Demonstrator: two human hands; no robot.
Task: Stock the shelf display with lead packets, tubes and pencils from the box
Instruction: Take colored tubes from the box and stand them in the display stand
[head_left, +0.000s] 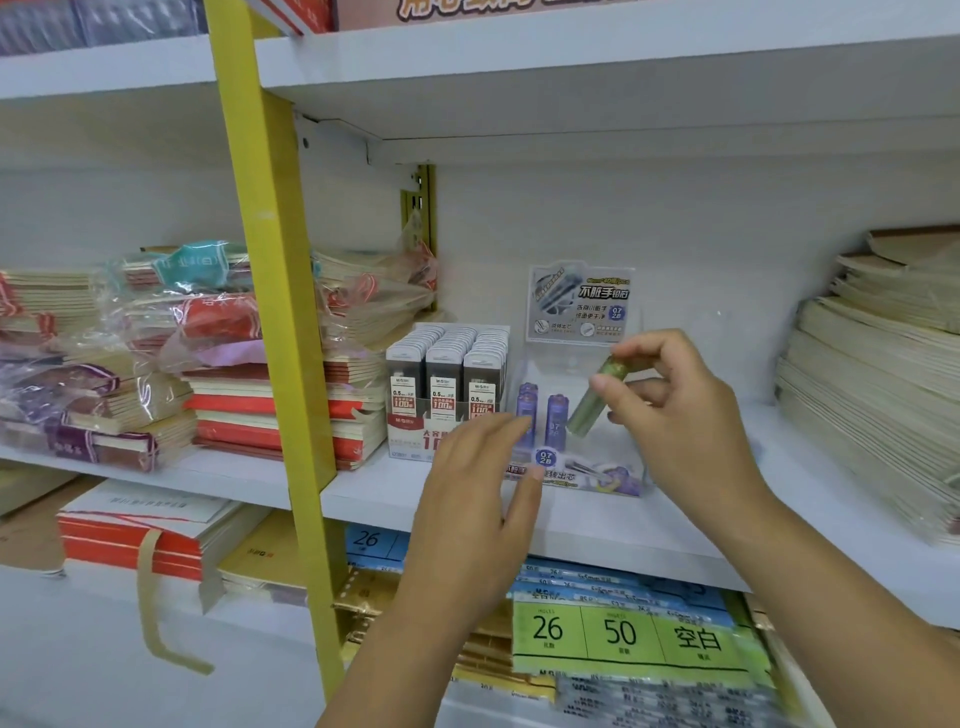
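Note:
My right hand (670, 410) pinches a green lead tube (597, 397) by its top, tilted, just above the clear display stand (623, 467) on the white shelf (675, 535). Three purple lead tubes (555, 418) stand upright inside the stand. My left hand (480, 493) is flat with straight fingers against the stand's front left corner. To the left of the stand sits a carton of grey 0.5 lead packets (444, 371) in three rows. The box that the stock comes from is out of view.
A yellow upright post (280, 332) divides the shelving at left. Wrapped notebook stacks (156, 353) lie left of it, cream paper stacks (878, 384) at far right. The lower shelf holds loose-leaf paper packs (623, 634) and red-edged pads (135, 540).

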